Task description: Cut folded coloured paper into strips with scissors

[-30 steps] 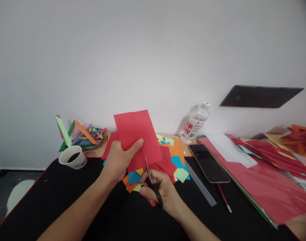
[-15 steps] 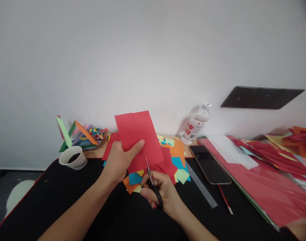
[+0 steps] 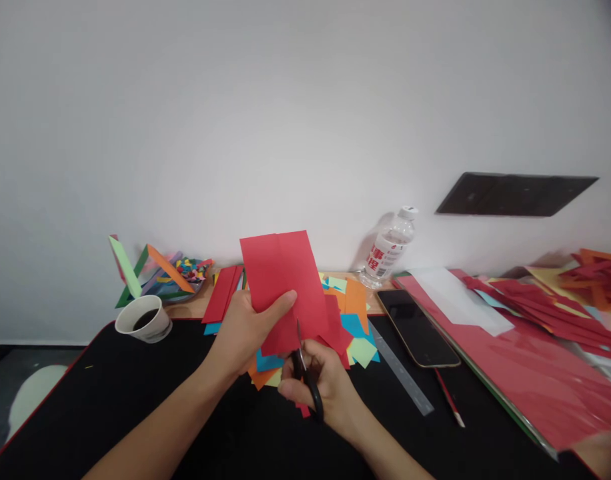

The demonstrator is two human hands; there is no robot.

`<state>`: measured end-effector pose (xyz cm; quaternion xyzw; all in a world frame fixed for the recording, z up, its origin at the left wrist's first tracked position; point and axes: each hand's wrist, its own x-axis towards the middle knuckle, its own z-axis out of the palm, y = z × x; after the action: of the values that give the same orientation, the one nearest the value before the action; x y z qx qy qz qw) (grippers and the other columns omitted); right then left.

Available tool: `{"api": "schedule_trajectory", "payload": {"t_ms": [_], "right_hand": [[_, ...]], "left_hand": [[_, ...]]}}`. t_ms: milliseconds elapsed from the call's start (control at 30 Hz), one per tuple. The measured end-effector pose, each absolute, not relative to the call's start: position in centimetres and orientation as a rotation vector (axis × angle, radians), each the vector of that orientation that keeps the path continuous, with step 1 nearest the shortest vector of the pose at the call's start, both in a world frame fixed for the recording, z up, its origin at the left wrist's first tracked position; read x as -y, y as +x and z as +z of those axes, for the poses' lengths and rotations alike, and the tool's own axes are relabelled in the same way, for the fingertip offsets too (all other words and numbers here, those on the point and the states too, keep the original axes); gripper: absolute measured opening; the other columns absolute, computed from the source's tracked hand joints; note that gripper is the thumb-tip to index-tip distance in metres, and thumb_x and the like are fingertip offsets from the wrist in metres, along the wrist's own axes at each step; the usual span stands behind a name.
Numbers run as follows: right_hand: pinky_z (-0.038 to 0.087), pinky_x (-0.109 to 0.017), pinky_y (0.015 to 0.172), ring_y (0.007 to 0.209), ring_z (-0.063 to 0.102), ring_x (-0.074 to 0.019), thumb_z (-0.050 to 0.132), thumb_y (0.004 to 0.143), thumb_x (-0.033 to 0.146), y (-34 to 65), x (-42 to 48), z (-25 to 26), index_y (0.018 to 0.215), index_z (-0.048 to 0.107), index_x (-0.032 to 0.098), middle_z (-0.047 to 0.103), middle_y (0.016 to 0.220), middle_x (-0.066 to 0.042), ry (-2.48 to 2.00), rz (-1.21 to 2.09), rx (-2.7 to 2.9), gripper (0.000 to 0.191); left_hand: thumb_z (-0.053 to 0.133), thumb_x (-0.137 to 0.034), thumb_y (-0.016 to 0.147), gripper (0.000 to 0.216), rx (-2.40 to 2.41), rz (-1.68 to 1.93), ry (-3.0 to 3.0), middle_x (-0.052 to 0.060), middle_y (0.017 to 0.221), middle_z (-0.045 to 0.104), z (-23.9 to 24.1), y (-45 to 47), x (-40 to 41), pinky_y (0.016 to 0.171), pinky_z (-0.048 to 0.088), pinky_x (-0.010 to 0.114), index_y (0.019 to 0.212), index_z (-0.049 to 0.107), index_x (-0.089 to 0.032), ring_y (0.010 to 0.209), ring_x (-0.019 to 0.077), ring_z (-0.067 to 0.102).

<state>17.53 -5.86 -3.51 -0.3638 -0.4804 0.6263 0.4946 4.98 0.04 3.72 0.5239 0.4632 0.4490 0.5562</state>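
Note:
My left hand [image 3: 245, 330] grips a red paper sheet [image 3: 283, 277] by its lower left part, thumb across the front, and holds it upright above the black mat [image 3: 135, 400]. My right hand [image 3: 318, 383] is closed round black-handled scissors [image 3: 305, 377], whose blades point up into the sheet's bottom edge. Under both hands lies a heap of small coloured paper squares [image 3: 358, 330] in blue, orange, yellow and red.
A paper cup [image 3: 144, 319] with dark liquid stands at the left, with folded paper strips [image 3: 150, 270] behind it. Right of the hands lie a ruler [image 3: 403, 370], a phone [image 3: 415, 327], a pencil [image 3: 448, 397], a water bottle [image 3: 389, 247] and red paper sheets [image 3: 525, 353].
The red sheet and my left hand have shifted a little right and down. The scissor blades have closed further into the sheet's bottom edge.

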Motion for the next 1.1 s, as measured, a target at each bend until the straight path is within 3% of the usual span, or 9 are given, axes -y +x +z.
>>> {"api": "schedule_trajectory", "payload": {"t_ms": [133, 333, 700, 933, 1100], "right_hand": [[0.040, -0.021, 0.050, 0.052, 0.051, -0.0099, 0.086, 0.056, 0.037, 17.50, 5.83, -3.73, 0.075, 0.057, 0.016, 0.058, 0.060, 0.004, -0.909, 1.525, 1.150, 0.040], [0.040, -0.021, 0.045, 0.047, 0.050, -0.0098, 0.085, 0.056, 0.040, 17.45, 5.87, -4.19, 0.081, 0.061, 0.016, 0.058, 0.058, 0.004, -0.946, 1.544, 1.135, 0.042], [0.040, -0.019, 0.039, 0.039, 0.047, -0.0073, 0.083, 0.058, 0.043, 17.25, 5.80, -4.11, 0.078, 0.059, 0.016, 0.055, 0.053, 0.006, -0.972, 1.536, 1.124, 0.041], [0.038, -0.017, 0.035, 0.036, 0.048, -0.0074, 0.082, 0.058, 0.047, 17.22, 5.80, -4.33, 0.076, 0.058, 0.016, 0.055, 0.050, 0.005, -1.014, 1.542, 1.113, 0.043], [0.037, -0.017, 0.033, 0.031, 0.046, -0.0068, 0.080, 0.059, 0.049, 17.22, 5.82, -4.33, 0.075, 0.056, 0.017, 0.053, 0.045, 0.007, -1.027, 1.570, 1.112, 0.044]], "left_hand": [[0.073, -0.037, 0.072, 0.025, -1.059, 1.071, 1.218, 0.002, 0.060, 0.068, 3.68, 5.04, 0.09, 0.061, 0.055, 0.031, 0.087, 0.070, -0.017, 0.067, 0.0232, 0.069], [0.073, -0.037, 0.071, 0.022, -1.080, 1.080, 1.221, 0.003, 0.064, 0.071, 3.85, 5.09, 0.23, 0.052, 0.053, 0.028, 0.080, 0.069, -0.018, 0.056, 0.0205, 0.067], [0.073, -0.038, 0.071, 0.025, -1.085, 1.077, 1.223, 0.003, 0.069, 0.071, 3.74, 4.99, 0.11, 0.057, 0.054, 0.028, 0.083, 0.068, -0.017, 0.063, 0.0203, 0.068], [0.073, -0.038, 0.071, 0.024, -1.130, 1.101, 1.277, 0.003, 0.065, 0.071, 3.86, 5.01, 0.19, 0.052, 0.053, 0.028, 0.083, 0.069, -0.017, 0.058, 0.0211, 0.067], [0.074, -0.038, 0.069, 0.027, -1.119, 1.104, 1.237, 0.005, 0.072, 0.072, 3.81, 5.03, 0.15, 0.058, 0.054, 0.029, 0.085, 0.069, -0.017, 0.067, 0.0223, 0.068]]}}
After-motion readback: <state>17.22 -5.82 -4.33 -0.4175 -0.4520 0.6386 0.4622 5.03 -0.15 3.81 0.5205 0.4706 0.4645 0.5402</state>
